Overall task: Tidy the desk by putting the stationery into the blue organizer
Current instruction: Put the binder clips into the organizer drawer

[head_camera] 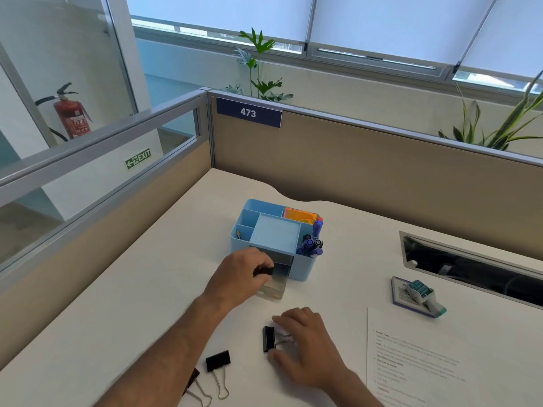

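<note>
The left hand [239,274] has its fingers curled round a small black binder clip [263,271], which it holds directly above the pulled-out clear drawer [274,284] at the front of the blue organizer [258,214]. The right hand [305,345] lies lower on the counter [152,304], in front of the organizer, with thumb and fingers partly curled on either side of a second black binder clip [269,339]; the thumb tip touches the clip's lower end, and the wire handles run under the palm. Whether the clip is lifted off the counter cannot be told.

The organizer stands upright on the counter near the partition [367,171]. Its central raised compartment carries a pale blue pad [274,233]. Orange and pink sheets [299,215] fill the rear right compartment. Purple and black markers [311,245] stand in the right-hand compartment. A pencil tip [238,234] shows in the small front left compartment.

In front of the organizer, toward the near left, two more black binder clips lie flat: one whole [218,368], one partly hidden by the left forearm [195,383]. To the organizer's right lie a teal stamp [424,295] on a purple-edged pad [399,292] and a printed sheet [417,359].
</note>
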`<action>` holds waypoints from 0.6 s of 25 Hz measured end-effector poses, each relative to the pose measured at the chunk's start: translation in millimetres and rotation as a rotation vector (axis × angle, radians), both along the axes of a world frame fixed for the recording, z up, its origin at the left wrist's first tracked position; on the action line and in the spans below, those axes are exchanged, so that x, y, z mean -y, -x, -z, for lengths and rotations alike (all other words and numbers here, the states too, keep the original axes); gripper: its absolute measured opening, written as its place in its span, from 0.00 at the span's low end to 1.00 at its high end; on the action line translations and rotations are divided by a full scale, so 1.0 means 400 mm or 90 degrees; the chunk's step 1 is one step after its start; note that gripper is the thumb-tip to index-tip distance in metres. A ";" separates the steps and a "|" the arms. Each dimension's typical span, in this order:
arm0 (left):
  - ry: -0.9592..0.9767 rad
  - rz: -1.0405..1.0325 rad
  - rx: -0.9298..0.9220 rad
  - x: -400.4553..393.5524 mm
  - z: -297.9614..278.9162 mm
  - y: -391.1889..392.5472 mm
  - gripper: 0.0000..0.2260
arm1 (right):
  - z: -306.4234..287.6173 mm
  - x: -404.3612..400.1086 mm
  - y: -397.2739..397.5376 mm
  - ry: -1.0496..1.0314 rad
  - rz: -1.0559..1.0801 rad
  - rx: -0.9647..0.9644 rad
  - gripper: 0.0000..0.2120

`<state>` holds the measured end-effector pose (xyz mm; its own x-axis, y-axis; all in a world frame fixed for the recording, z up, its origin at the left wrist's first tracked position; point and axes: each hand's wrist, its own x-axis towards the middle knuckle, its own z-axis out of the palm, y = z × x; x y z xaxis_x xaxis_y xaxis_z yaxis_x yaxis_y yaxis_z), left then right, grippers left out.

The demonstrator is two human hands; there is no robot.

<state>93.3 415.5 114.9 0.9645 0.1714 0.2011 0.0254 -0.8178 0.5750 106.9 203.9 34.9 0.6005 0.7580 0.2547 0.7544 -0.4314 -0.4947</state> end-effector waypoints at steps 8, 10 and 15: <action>-0.211 0.070 -0.226 0.013 0.004 -0.070 0.12 | -0.007 -0.006 -0.029 0.098 0.000 -0.030 0.22; -0.220 0.083 -0.263 0.013 0.003 -0.086 0.13 | -0.011 -0.010 -0.032 0.102 0.003 -0.037 0.21; -0.242 0.093 -0.315 0.014 0.017 -0.086 0.14 | -0.028 -0.012 -0.034 0.086 0.029 -0.129 0.19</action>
